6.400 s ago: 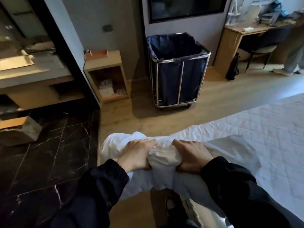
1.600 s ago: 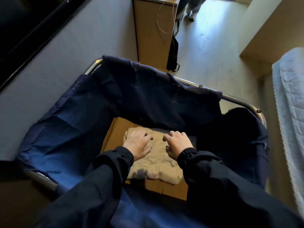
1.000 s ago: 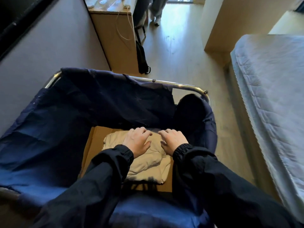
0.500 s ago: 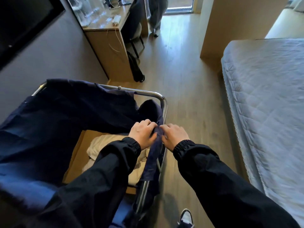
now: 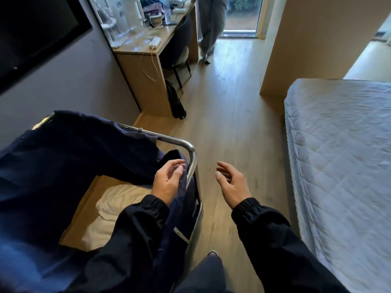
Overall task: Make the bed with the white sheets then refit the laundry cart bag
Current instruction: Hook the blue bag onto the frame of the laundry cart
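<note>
cut off left and below: bag [image 5: 53,166] | partly behind sleeve [image 5: 135,229]: sheet [image 5: 110,210] | cropped right: bed [image 5: 338,166] | cropped above waist: person [image 5: 211,28] | blurred: desk clutter [image 5: 131,20]

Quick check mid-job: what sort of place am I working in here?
Probably a hotel guest room being serviced: a steel-framed laundry cart with a navy bag, a bed showing bare quilted mattress, and a desk holding a kettle.
</note>
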The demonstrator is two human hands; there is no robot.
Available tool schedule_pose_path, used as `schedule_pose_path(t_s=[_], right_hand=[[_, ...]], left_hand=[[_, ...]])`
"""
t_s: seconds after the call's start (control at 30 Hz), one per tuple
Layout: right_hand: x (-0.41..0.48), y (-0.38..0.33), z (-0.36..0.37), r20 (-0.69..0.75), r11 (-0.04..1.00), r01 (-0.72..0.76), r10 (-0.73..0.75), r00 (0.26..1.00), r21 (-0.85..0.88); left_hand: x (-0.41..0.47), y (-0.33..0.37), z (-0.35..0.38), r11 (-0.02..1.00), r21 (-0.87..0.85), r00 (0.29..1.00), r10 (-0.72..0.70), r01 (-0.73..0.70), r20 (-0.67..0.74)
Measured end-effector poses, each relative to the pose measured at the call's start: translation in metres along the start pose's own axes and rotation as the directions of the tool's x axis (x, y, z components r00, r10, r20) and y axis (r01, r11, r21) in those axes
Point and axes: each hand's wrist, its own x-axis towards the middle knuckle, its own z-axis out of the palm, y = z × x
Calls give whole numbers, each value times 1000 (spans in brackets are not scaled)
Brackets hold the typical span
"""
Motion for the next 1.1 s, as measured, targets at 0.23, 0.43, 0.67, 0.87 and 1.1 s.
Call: schedule_pose_path(t_s=[0.23, 0.43, 0.67, 0.87, 1.1], right_hand=[[95, -11, -29, 71, 927, -182, 168, 983, 328], [187, -21, -27, 167, 923, -266, 227, 960, 277], [287, -43, 25, 391, 933, -300, 205, 897, 200], [370, -59, 87, 620, 936, -322, 169, 766, 143], [483, -87, 128, 789, 941, -335, 163, 592, 57]], left_hand=[[76, -2, 10, 860, -473, 930, -314, 192, -194], [147, -15, 10, 834, -507, 879, -394, 219, -269], [205, -20, -6, 826, -533, 773, -456, 183, -442], [246, -26, -22, 795, -591, 606, -538, 134, -586], [312, -23, -11, 765, -645, 295, -619, 12, -728]])
